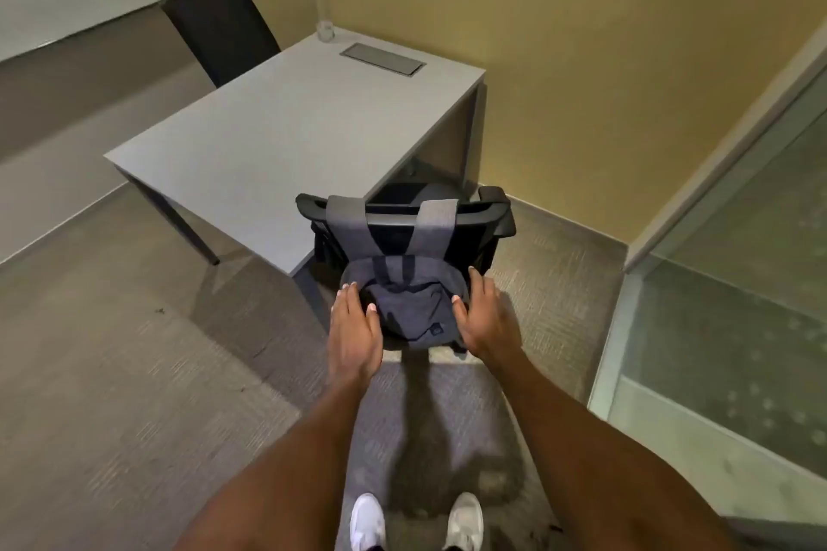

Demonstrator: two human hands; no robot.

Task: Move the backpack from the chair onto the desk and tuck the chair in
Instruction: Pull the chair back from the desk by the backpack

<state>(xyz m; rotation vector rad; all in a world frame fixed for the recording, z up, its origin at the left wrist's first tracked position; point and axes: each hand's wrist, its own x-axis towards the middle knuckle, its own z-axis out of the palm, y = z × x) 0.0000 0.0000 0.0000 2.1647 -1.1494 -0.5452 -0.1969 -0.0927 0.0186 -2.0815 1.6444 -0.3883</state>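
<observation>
The backpack (pixel 414 309) is dark blue-grey with lighter grey straps over a black chair (pixel 492 215). The table (pixel 268 134) is plain pale grey, the wall (pixel 581 36) mustard yellow, the carpet (pixel 112 371) mottled grey-brown, the shoes (pixel 368 521) white.

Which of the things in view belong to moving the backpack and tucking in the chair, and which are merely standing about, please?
Belong: backpack hanging by its straps over the near chair; desk; left hand and right hand at the bag's sides.

Standing about: far chair; clear bottle; grey desk panel.
</observation>
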